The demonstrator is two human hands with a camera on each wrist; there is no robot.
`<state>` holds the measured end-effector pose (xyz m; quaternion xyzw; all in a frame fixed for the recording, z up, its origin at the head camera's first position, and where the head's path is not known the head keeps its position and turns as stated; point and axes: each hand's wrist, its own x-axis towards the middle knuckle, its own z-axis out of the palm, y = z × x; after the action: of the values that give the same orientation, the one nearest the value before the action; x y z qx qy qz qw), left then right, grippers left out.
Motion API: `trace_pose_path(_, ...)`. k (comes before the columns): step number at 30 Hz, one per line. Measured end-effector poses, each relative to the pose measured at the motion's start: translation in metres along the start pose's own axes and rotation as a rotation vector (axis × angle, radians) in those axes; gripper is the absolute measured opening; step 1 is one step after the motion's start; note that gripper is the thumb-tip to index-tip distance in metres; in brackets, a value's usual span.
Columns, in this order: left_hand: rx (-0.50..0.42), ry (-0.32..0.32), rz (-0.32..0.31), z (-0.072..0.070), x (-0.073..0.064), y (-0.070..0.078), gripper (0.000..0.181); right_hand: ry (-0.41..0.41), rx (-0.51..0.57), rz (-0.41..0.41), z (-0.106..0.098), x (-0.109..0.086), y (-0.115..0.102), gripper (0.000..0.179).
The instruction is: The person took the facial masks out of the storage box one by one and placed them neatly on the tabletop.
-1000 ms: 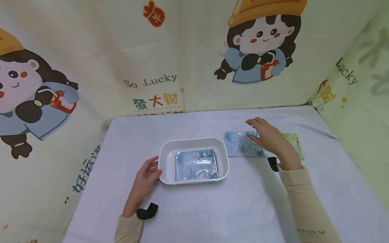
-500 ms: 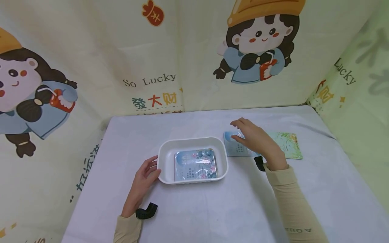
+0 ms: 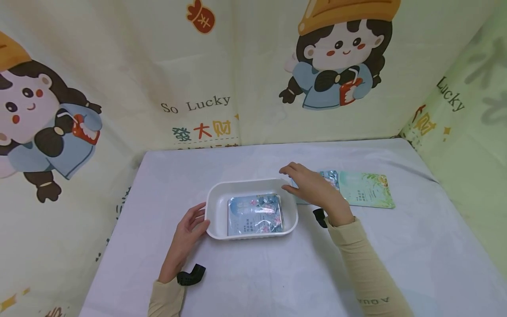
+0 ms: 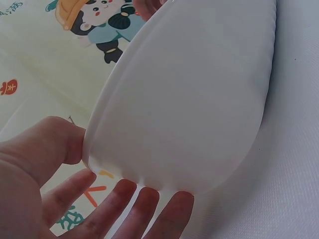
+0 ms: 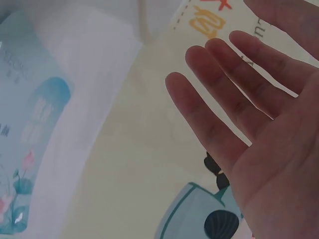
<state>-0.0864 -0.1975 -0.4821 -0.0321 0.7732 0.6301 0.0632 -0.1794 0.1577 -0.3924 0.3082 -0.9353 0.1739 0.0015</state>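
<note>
In the head view my left hand [image 3: 190, 226] is at the left end of a white plastic tray [image 3: 214, 211]. Close up, the thumb and extended fingertips touch the tray's rim and outer wall [image 4: 184, 99]. Flat in the tray lies a shiny blue packet [image 3: 253, 215] with a flower print. My right hand [image 3: 313, 185] hovers by the tray's right rim, its fingers spread and nothing held. Beneath it, another blue packet [image 3: 330, 175] is partly covered; the right wrist view shows a blue packet [image 5: 30, 129] off to the side of the right hand [image 5: 269, 129].
Right of the blue packet lies a green packet [image 3: 368, 189] with yellow flowers. A white cloth [image 3: 253, 277] covers the table, and a printed curtain [image 3: 257, 66] hangs behind and along both sides.
My right hand has moved left from over the packets to the tray's right rim, uncovering the green packet. My left hand and the tray have stayed in place.
</note>
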Motion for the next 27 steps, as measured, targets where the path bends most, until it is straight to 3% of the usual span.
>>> trace_pose_path(13, 0.016, 0.007, 0.003, 0.002, -0.002, 0.002, 0.053, -0.088, 0.035, -0.087, 0.02, 0.019, -0.027, 0.038)
trace_pose_path(27, 0.01, 0.002, 0.012, 0.002, -0.002, 0.0, 0.053, -0.179, 0.05, -0.08, 0.028, 0.032, -0.042, 0.037)
